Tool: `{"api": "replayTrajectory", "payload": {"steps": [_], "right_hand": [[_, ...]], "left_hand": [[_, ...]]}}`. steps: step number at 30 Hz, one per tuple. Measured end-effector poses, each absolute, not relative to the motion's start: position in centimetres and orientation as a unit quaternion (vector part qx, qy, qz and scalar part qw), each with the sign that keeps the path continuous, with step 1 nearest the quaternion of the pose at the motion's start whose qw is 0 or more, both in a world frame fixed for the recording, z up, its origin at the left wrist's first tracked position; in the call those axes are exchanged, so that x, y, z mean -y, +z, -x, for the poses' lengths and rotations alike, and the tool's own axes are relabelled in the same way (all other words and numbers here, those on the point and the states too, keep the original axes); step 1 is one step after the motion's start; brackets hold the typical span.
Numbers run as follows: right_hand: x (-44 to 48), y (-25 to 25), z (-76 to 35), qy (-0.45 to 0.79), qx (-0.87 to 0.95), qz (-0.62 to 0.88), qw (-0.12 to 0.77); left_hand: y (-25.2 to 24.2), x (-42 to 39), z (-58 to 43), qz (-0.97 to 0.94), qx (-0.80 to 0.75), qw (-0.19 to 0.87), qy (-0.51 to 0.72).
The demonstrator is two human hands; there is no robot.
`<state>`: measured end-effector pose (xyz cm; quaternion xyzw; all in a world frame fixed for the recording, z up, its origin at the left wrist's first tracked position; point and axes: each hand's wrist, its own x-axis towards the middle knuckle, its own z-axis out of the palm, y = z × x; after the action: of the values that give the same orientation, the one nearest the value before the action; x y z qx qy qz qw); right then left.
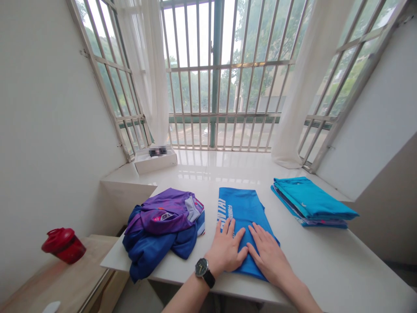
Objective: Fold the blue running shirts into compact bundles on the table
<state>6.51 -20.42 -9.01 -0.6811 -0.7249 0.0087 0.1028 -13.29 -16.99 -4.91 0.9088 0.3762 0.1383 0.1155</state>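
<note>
Head view: left hand (226,245) and right hand (269,254) both flat on a folded blue sports shirt (243,213), fingers spread, open, pressing down with no grip on any edge. Shirt lying lengthwise beneath and ahead of them, near the front edge of the white surface (329,265), printed lettering (221,217) along its left side. Just left, a crumpled purple-and-blue jersey (159,234), one blue sleeve (138,271) drooping at the surface's edge. To the right, well apart, a stack of folded teal shirts (312,202). A wristwatch (202,267) just behind the left hand. Farther off, a white box (155,161) on the glossy sill (208,163), sheer curtains (295,108), barred windows (215,74). Lower left, a red shaker bottle (63,245) on a wooden cabinet top (65,282). Likely risks: folds sliding on the smooth surface under uneven pressure, the shirt's lower end slipping past the front edge, the watch snagging cloth, the jersey dragged off by its overhanging weight.
</note>
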Motion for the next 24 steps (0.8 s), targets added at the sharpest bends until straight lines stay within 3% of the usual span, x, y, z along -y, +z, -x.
{"api": "replayTrajectory", "payload": {"steps": [16,24], "right_hand": [[20.8,-8.0,-6.2,0.026,0.724,0.683,0.089],[21.0,-8.2,-6.5,0.036,0.718,0.678,0.152]], "left_hand": [[-5.4,17.0,13.1,-0.912,-0.379,0.074,0.14],[-5.9,16.9,13.2,-0.916,-0.374,0.049,0.138]]}}
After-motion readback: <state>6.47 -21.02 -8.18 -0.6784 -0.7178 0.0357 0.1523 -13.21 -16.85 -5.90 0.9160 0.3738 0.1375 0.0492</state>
